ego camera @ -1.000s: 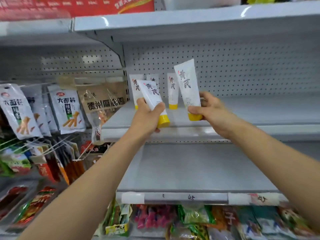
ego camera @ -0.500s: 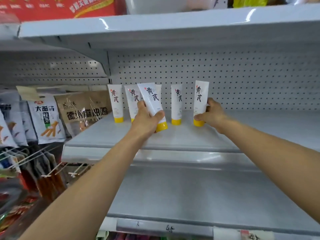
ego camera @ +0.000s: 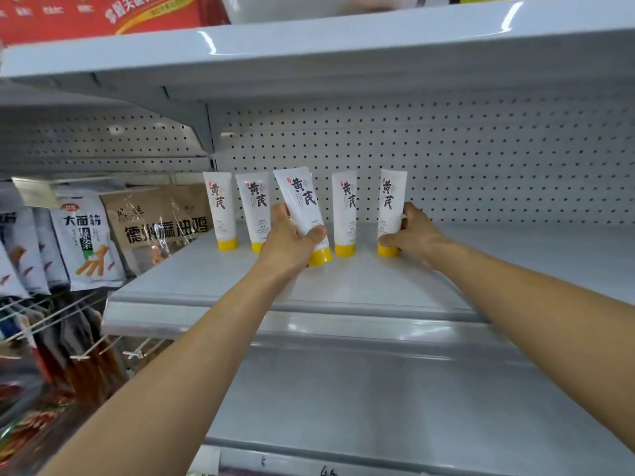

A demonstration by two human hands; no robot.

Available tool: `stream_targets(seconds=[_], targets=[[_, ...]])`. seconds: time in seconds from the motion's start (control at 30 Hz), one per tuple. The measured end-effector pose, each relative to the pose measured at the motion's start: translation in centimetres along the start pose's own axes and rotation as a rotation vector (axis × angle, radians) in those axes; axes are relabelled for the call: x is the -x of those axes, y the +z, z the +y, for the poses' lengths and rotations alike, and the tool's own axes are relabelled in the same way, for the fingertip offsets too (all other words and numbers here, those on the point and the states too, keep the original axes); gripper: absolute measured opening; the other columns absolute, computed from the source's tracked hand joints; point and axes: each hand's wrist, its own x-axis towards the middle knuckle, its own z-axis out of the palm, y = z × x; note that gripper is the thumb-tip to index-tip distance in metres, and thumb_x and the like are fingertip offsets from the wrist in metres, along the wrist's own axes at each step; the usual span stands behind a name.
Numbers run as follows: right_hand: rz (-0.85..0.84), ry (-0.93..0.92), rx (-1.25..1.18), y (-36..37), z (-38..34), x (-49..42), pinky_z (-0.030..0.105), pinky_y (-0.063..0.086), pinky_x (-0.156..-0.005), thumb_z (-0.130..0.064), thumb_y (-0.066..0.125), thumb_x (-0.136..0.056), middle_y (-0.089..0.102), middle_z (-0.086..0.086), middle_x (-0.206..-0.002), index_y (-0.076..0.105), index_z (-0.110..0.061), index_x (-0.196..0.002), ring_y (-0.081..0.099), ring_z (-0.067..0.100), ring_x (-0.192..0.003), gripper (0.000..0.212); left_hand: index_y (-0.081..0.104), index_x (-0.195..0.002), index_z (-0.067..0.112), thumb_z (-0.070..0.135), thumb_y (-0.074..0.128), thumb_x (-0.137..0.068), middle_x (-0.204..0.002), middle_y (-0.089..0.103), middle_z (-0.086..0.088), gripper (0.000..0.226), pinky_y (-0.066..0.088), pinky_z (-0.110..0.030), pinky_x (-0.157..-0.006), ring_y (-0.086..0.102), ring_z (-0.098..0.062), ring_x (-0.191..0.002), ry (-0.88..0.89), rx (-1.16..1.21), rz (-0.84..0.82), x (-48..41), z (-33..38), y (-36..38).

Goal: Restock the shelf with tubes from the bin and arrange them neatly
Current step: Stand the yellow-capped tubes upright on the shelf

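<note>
White tubes with yellow caps stand cap-down in a row at the back of the grey shelf. My left hand grips a tilted tube in front of the row, its cap just above the shelf. My right hand holds the rightmost tube upright with its cap on the shelf. Three more tubes stand free: the far-left tube, a second tube and a tube between my hands. Another tube is mostly hidden behind the tilted one. The bin is out of view.
A pegboard back wall closes the shelf. Bare shelf surface stretches to the right of my right hand. Hanging snack bags fill the bay at left. A lower grey shelf sits below, and an upper shelf overhangs.
My right hand has set its tube upright on the shelf at the right end of the row. My left hand's tube stays tilted in front. The view has moved closer.
</note>
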Motion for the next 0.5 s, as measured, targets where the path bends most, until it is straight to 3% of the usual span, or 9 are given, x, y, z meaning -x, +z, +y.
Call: stream_targets(seconds=[0.1,0.2,0.27,0.33,0.4,0.5], targets=[[-0.006,0.09,0.039,-0.1,0.1,0.3,0.036,0.048,-0.083,-0.012,0.076,-0.079,0.053,0.012,-0.129,0.035,-0.007,-0.135,0.055,0.028,-0.11,0.07,0.033,-0.123,0.023,0.021,0.065,-0.089,-0.122,0.059,0.0,0.047,0.058,-0.051,-0.08,0.063,-0.024,-0.105,0.002,0.003,-0.022,0.1,-0.1,0.2],[0.189,0.162,0.058,-0.6,-0.6,1.2,0.036,0.045,-0.09,-0.02,0.079,-0.075,0.045,0.013,-0.135,0.034,-0.003,-0.137,0.047,0.031,-0.123,0.078,0.036,-0.12,0.022,0.019,0.07,-0.085,-0.121,0.06,-0.002,0.049,0.058,-0.05,-0.079,0.064,-0.024,-0.102,0.015,-0.016,-0.031,0.3,0.0,0.1],[0.272,0.072,0.027,-0.6,-1.6,2.6,0.036,0.045,-0.089,-0.016,0.079,-0.073,0.05,0.009,-0.122,0.042,-0.004,-0.127,0.049,0.029,-0.118,0.067,0.039,-0.12,0.021,0.019,0.073,-0.082,-0.115,0.063,-0.001,0.051,0.058,-0.049,-0.081,0.066,-0.023,-0.099,0.021,-0.049,-0.046,0.4,0.2,0.2],[0.113,-0.054,0.021,-0.1,-3.0,4.8,0.035,0.048,-0.084,-0.016,0.081,-0.071,0.05,0.0,-0.101,0.047,-0.009,-0.12,0.054,0.024,-0.104,0.06,0.041,-0.12,0.017,0.018,0.075,-0.081,-0.102,0.063,0.002,0.052,0.059,-0.044,-0.076,0.066,-0.02,-0.091,0.037,-0.076,-0.06,0.6,0.7,0.6],[-0.108,-0.138,0.152,0.7,-4.5,7.0,0.033,0.05,-0.085,-0.022,0.084,-0.067,0.051,-0.004,-0.098,0.051,-0.015,-0.116,0.055,0.018,-0.096,0.06,0.042,-0.118,0.015,0.02,0.076,-0.079,-0.093,0.06,0.007,0.052,0.06,-0.038,-0.068,0.065,-0.015,-0.083,0.063,-0.088,-0.07,0.9,1.5,1.3],[-0.142,-0.213,0.236,1.3,-5.6,8.3,0.032,0.051,-0.076,-0.028,0.084,-0.065,0.057,-0.007,-0.087,0.055,-0.014,-0.102,0.057,0.013,-0.08,0.049,0.042,-0.117,0.016,0.028,0.079,-0.075,-0.099,0.063,0.006,0.057,0.061,-0.039,-0.069,0.066,-0.013,-0.084,0.098,-0.107,-0.086,1.2,2.5,2.7]])
